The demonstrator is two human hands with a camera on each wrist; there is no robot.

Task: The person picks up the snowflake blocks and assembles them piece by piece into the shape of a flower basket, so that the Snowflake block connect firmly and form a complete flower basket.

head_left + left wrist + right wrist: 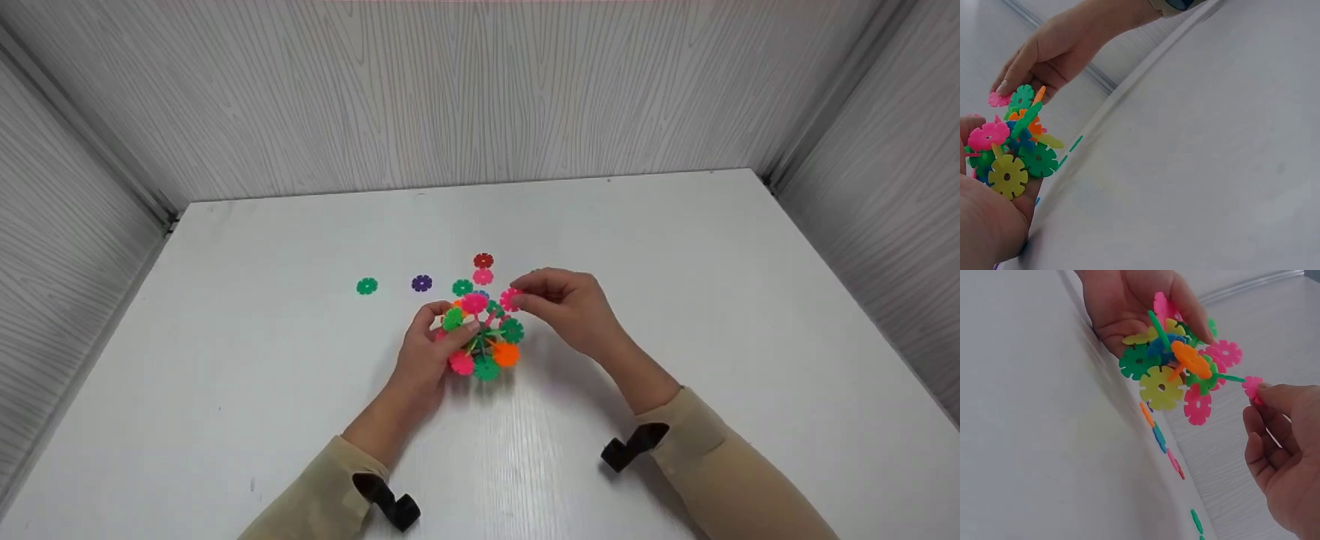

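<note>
A ball-like cluster of interlocking plastic snowflake discs [505, 354] in pink, green, orange, yellow and blue is held above the table by my left hand [429, 346], its thumb lying over the near side. My right hand [568, 304] pinches a pink disc [1252, 389] between thumb and forefinger. In the right wrist view that pink disc meets the edge of a green disc [1231, 378] on the cluster's outer side. A yellow disc [1008, 176] faces the left wrist camera. The inner joints of the cluster are partly hidden by the outer discs.
Loose discs lie on the white table [247, 360] beyond the hands: a green disc [367, 286], a purple disc [421, 283], a red disc [484, 260] and a pink one [483, 277] among them. A wood-grain panel [480, 97] stands along the back edge.
</note>
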